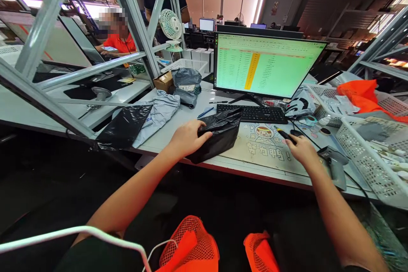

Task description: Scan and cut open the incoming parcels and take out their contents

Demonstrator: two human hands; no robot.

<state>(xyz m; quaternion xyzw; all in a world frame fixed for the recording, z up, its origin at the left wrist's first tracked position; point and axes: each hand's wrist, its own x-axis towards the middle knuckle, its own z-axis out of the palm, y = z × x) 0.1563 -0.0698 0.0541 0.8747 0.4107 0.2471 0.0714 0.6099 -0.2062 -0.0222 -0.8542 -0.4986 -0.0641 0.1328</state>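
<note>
My left hand (189, 138) grips the left edge of a black plastic mailing bag (219, 138), thumb on top. That bag lies at the desk's front edge, below the keyboard (251, 113). In my right hand (301, 148) is a slim black tool with a yellow tip (283, 133), which looks like a utility knife. Its tip points left, over a cardboard mat with a cartoon drawing (264, 144). A black mouse (296, 133) sits just beyond the right fingers. Close to the right wrist rests a barcode scanner (334, 163).
A monitor (264, 66) showing a spreadsheet stands behind the keyboard. White baskets (366, 161) line the right side. Other mailing bags (127, 125), a small carton (164, 82) and metal frame bars (127, 21) are at left. A person in orange (119, 42) sits beyond the bars.
</note>
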